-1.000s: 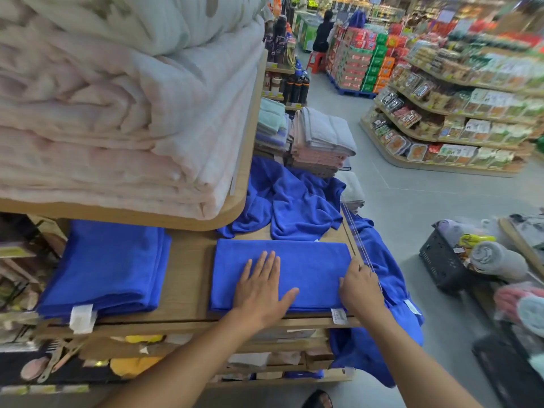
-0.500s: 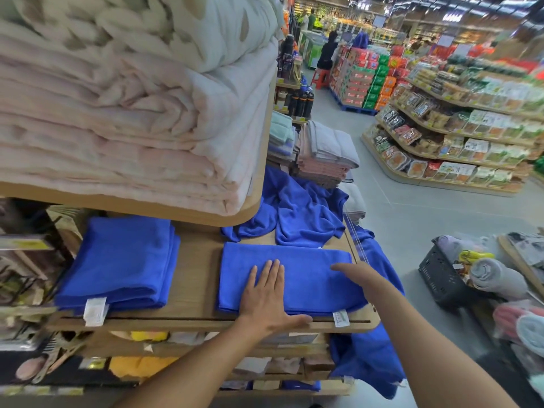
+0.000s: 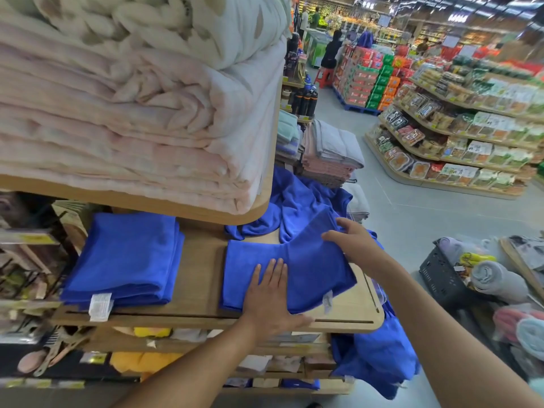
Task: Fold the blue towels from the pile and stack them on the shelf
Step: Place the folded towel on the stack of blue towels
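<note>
The fingers of the left hand lie spread and flat, palm down, pressing the near middle of the blue towel onto the wooden shelf; the fingers of the right hand are pinched on the towel's right end, which is lifted off the board and turned over toward the left, so the cloth stands up in a sloping flap under that hand

Largest in view, a stack of pale pink quilts fills the upper shelf above, overhanging its rounded edge. On the lower shelf, to the left and apart from the towel being worked, sits a folded stack of blue towels with a white tag hanging over the front edge. Behind the right hand the pile of unfolded blue towels lies crumpled at the back right corner, and more blue cloth hangs down off the shelf's right end toward the floor. Beyond the pile, folded pink and grey towels are stacked on a further display. At far right a dark basket sits on the floor beside a rolled grey towel. A small white tag hangs at the near right edge of the towel in hand
</note>
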The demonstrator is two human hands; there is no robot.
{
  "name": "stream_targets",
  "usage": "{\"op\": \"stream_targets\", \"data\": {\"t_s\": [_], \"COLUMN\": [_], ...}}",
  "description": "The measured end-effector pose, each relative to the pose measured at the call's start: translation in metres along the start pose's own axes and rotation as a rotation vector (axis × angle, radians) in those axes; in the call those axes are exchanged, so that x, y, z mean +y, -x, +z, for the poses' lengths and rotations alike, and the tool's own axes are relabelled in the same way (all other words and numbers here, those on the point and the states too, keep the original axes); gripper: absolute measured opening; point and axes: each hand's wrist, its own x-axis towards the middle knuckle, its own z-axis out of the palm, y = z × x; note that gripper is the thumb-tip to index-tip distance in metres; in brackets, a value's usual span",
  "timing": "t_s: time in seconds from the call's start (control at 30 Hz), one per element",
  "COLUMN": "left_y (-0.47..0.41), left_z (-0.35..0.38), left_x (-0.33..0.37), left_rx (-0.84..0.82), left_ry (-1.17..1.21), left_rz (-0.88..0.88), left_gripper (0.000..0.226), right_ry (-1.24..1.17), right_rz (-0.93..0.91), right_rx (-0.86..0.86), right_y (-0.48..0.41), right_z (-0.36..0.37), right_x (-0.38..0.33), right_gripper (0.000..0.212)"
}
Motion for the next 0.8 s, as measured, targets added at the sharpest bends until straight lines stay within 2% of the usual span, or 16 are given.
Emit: {"op": "stream_targets", "data": {"t_s": [0.1,0.3,0.4,0.43,0.5,0.6,0.67,0.73,0.8], "left_y": [0.0,0.002,0.014,0.022,0.039,0.057,0.058,0.056,0.053], "left_z": [0.0,-0.005,-0.017,-0.022,-0.03,-0.042,-0.047,-0.051,-0.047], "left_x": [0.002,-0.002,-0.017,-0.027,-0.047,-0.062,-0.066,-0.07,-0.075], "left_rx": [0.027,0.005,0.115,0.183,0.292,0.358,0.425,0.433,0.423], "left_ry": [0.022,-0.014,0.055,0.141,0.46,1.031,1.265,1.435,1.496], "left_rz": [0.007,0.035,0.134,0.161,0.121,-0.204,-0.422,-0.497,-0.489], "left_gripper": [0.138,0.139,0.127,0.115,0.085,0.062,0.042,0.042,0.043], "right_ry": [0.034,0.02,0.035,0.038,0.058,0.156,0.25,0.345,0.413], "right_rz": [-0.052,-0.044,-0.066,-0.074,-0.085,-0.104,-0.103,-0.114,-0.111], "right_rx": [-0.013,-0.044,-0.032,-0.038,-0.045,-0.049,-0.074,-0.107,-0.148], "right_y": [0.002,0.007,0.002,0.0,-0.008,-0.018,-0.024,-0.03,-0.034], "right_z": [0.025,0.051,0.059,0.064,0.079,0.113,0.14,0.164,0.182], "right_x": [-0.008,-0.011,-0.02,-0.024,-0.03,-0.034,-0.033,-0.03,-0.023], "right_gripper": [0.019,0.017,0.017,0.019,0.02,0.039,0.05,0.049,0.034]}}
